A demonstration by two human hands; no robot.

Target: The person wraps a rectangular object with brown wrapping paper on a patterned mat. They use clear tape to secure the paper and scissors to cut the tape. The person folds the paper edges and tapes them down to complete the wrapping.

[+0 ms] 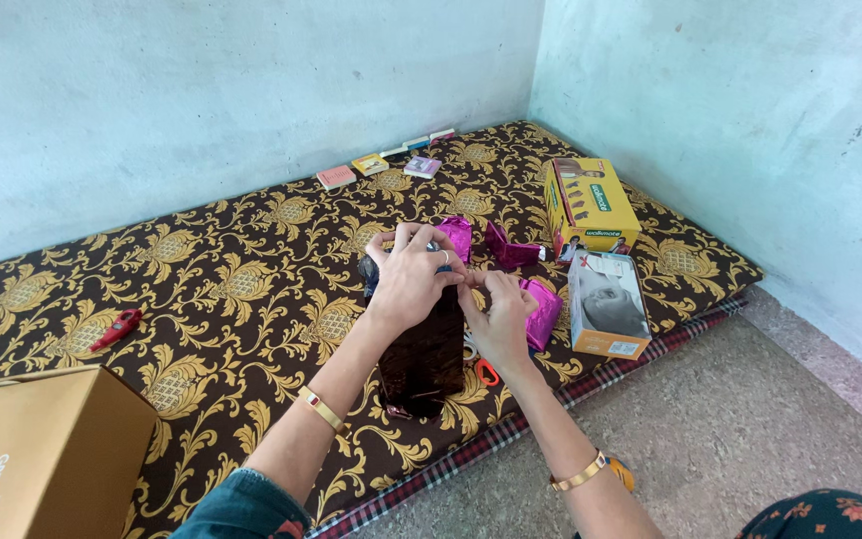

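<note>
Both hands (451, 289) on dark wrapped box (423, 361)

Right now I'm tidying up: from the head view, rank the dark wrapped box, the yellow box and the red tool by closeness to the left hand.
1. Dark wrapped box: directly under the left hand, touching.
2. Yellow box: to the right, near the corner.
3. Red tool: far left on the mattress.
</note>
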